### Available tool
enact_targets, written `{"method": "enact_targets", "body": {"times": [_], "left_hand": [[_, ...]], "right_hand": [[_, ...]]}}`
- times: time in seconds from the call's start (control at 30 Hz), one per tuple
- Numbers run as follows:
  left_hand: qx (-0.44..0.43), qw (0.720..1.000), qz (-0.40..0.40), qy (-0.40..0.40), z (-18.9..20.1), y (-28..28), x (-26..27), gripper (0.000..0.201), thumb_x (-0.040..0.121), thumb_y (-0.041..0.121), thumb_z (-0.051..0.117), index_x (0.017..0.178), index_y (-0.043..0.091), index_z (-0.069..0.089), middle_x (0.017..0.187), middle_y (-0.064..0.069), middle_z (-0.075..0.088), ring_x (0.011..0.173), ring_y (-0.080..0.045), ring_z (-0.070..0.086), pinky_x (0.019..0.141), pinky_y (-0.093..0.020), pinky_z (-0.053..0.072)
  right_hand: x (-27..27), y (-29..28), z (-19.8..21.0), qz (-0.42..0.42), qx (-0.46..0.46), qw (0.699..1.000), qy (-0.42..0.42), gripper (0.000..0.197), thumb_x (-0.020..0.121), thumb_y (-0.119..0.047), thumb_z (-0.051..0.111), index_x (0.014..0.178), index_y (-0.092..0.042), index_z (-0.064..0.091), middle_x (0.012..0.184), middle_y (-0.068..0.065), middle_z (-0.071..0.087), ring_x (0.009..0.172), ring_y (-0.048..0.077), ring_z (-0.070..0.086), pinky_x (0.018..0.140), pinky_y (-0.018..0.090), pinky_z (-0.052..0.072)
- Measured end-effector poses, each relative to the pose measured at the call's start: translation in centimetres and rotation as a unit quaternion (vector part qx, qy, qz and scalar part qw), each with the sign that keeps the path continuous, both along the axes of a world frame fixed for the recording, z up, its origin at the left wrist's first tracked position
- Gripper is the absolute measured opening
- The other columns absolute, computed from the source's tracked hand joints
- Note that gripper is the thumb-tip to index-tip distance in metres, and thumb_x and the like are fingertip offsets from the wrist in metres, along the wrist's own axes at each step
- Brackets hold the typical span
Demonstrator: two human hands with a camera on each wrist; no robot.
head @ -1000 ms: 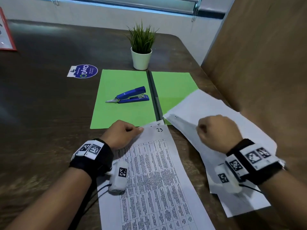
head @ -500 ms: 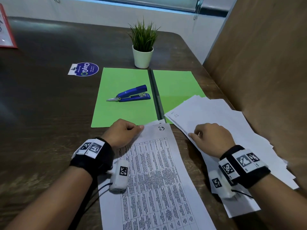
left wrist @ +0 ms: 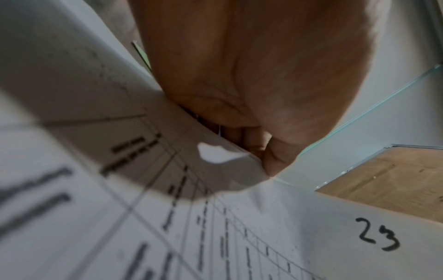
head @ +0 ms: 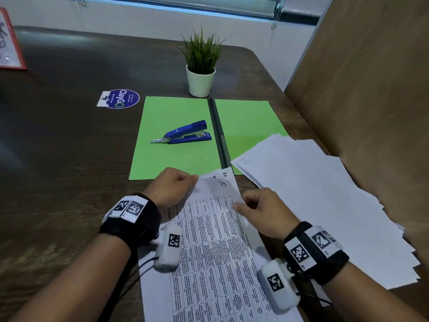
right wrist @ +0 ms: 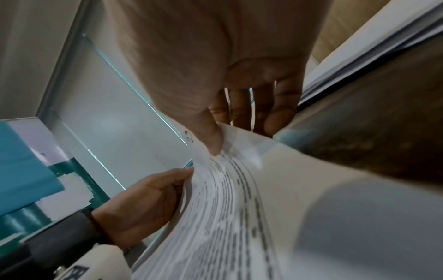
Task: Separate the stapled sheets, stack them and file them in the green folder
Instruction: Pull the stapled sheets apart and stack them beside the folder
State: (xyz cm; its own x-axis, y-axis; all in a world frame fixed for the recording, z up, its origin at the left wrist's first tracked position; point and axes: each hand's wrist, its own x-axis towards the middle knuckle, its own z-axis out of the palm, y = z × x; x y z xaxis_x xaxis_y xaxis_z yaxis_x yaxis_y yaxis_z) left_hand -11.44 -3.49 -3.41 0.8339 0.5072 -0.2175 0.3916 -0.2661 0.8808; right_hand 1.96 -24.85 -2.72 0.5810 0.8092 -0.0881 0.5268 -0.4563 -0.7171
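Observation:
The stapled sheets (head: 216,247), printed with a table and marked "23", lie on the table in front of me. My left hand (head: 173,188) pinches their top left corner (left wrist: 251,157). My right hand (head: 262,210) pinches the right edge of the top sheet (right wrist: 230,144) and lifts it a little. A loose stack of white sheets (head: 325,201) lies to the right, overlapping the open green folder (head: 176,156). A blue stapler (head: 185,135) rests on the folder's left half.
A small potted plant (head: 201,66) stands behind the folder. A round blue sticker (head: 119,98) lies on the dark table (head: 58,159) at the left. A brown partition wall (head: 371,89) runs along the right side. A red-edged sheet (head: 9,43) sits at the far left.
My right hand let go of the sheet it laid on the right stack and came back left to pinch the top sheet's right edge. My left hand stayed on the corner.

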Motion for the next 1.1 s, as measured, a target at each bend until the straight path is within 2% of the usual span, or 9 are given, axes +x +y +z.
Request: {"method": "enact_targets", "body": {"times": [0.1, 0.17, 0.27, 0.43, 0.5, 0.63, 0.87, 1.0, 1.1], "left_hand": [[-0.002, 1.000, 0.009, -0.009, -0.3, 0.2, 0.2, 0.041, 0.100, 0.026, 0.055, 0.061, 0.014, 0.052, 0.050, 0.000, 0.045, 0.045, -0.016, 0.036, 0.055, -0.025, 0.035], [0.003, 1.000, 0.022, -0.018, -0.5, 0.5, 0.3, 0.015, 0.097, 0.012, 0.057, 0.082, 0.013, 0.058, 0.050, 0.006, 0.051, 0.041, -0.012, 0.039, 0.050, -0.023, 0.034], [0.028, 0.999, 0.014, -0.027, -0.6, 0.6, 0.2, 0.016, 0.095, 0.004, 0.057, 0.086, 0.017, 0.060, 0.056, 0.007, 0.056, 0.041, -0.009, 0.039, 0.049, -0.023, 0.034], [-0.002, 1.000, -0.004, -0.025, -0.6, 0.2, 0.0, 0.026, 0.099, 0.008, 0.056, 0.104, 0.026, 0.074, 0.084, -0.022, 0.069, 0.060, -0.014, 0.052, 0.061, -0.022, 0.040], [-0.033, 0.999, 0.005, -0.036, -0.7, 0.2, 0.1, 0.023, 0.098, 0.013, 0.062, 0.103, 0.031, 0.075, 0.103, -0.013, 0.075, 0.083, -0.016, 0.063, 0.075, -0.028, 0.048], [-0.027, 0.999, 0.007, -0.042, -1.0, 0.2, 0.2, 0.013, 0.090, 0.016, 0.074, 0.098, 0.026, 0.076, 0.107, 0.014, 0.075, 0.108, 0.001, 0.065, 0.085, -0.012, 0.049], [-0.037, 0.998, 0.016, -0.047, -0.7, 0.1, 0.0, 0.020, 0.087, 0.014, 0.077, 0.102, 0.025, 0.073, 0.104, 0.012, 0.075, 0.099, -0.010, 0.070, 0.070, -0.010, 0.051], [-0.033, 0.998, 0.016, -0.051, -0.5, -0.1, 0.1, 0.016, 0.089, 0.014, 0.074, 0.104, 0.018, 0.074, 0.108, 0.008, 0.074, 0.085, 0.009, 0.067, 0.065, -0.001, 0.046], [-0.035, 0.998, 0.026, -0.035, 0.0, -0.2, 0.3, 0.014, 0.090, 0.028, 0.074, 0.099, 0.018, 0.078, 0.101, 0.005, 0.076, 0.084, 0.002, 0.069, 0.066, -0.011, 0.052]], "right_hand": [[-0.1, -0.4, -0.6, -0.004, 0.010, 0.999, 0.049, 0.012, 0.092, -0.032, 0.067, 0.082, -0.027, 0.072, 0.074, -0.014, 0.071, 0.068, 0.008, 0.065, 0.069, 0.035, 0.056], [-0.2, -0.6, -1.0, -0.010, 0.020, 0.998, 0.062, 0.025, 0.095, -0.028, 0.063, 0.071, -0.029, 0.067, 0.063, -0.018, 0.063, 0.058, 0.002, 0.055, 0.064, 0.032, 0.049], [-0.6, -1.0, -1.2, -0.018, 0.039, 0.995, 0.086, 0.048, 0.099, -0.021, 0.059, 0.054, -0.036, 0.057, 0.048, -0.018, 0.045, 0.048, 0.000, 0.037, 0.057, 0.024, 0.033], [-0.3, -1.8, -1.7, -0.048, 0.107, 0.979, 0.167, 0.021, 0.098, -0.015, 0.060, 0.077, -0.015, 0.065, 0.067, -0.001, 0.063, 0.057, 0.012, 0.044, 0.058, 0.026, 0.036], [-0.4, -1.9, -1.7, -0.057, 0.118, 0.976, 0.176, 0.022, 0.098, -0.014, 0.060, 0.076, -0.013, 0.065, 0.067, -0.003, 0.065, 0.057, 0.009, 0.046, 0.058, 0.022, 0.038], [-0.3, -1.7, -1.7, -0.072, 0.113, 0.978, 0.162, 0.029, 0.099, -0.014, 0.057, 0.070, -0.011, 0.059, 0.049, -0.014, 0.047, 0.046, 0.001, 0.036, 0.050, 0.015, 0.031], [0.0, -1.3, -1.4, -0.083, 0.087, 0.982, 0.147, 0.034, 0.100, -0.017, 0.057, 0.066, -0.012, 0.055, 0.045, -0.015, 0.035, 0.044, 0.002, 0.028, 0.048, 0.017, 0.026], [-0.4, -1.9, -1.5, -0.047, 0.057, 0.988, 0.134, 0.034, 0.087, -0.027, 0.074, 0.060, -0.021, 0.055, 0.056, -0.003, 0.049, 0.052, 0.013, 0.042, 0.056, 0.027, 0.037], [-0.6, -3.0, -0.8, -0.029, -0.002, 0.994, 0.109, 0.033, 0.076, -0.030, 0.085, 0.063, -0.015, 0.059, 0.060, -0.002, 0.056, 0.055, 0.015, 0.050, 0.058, 0.026, 0.042]]}}
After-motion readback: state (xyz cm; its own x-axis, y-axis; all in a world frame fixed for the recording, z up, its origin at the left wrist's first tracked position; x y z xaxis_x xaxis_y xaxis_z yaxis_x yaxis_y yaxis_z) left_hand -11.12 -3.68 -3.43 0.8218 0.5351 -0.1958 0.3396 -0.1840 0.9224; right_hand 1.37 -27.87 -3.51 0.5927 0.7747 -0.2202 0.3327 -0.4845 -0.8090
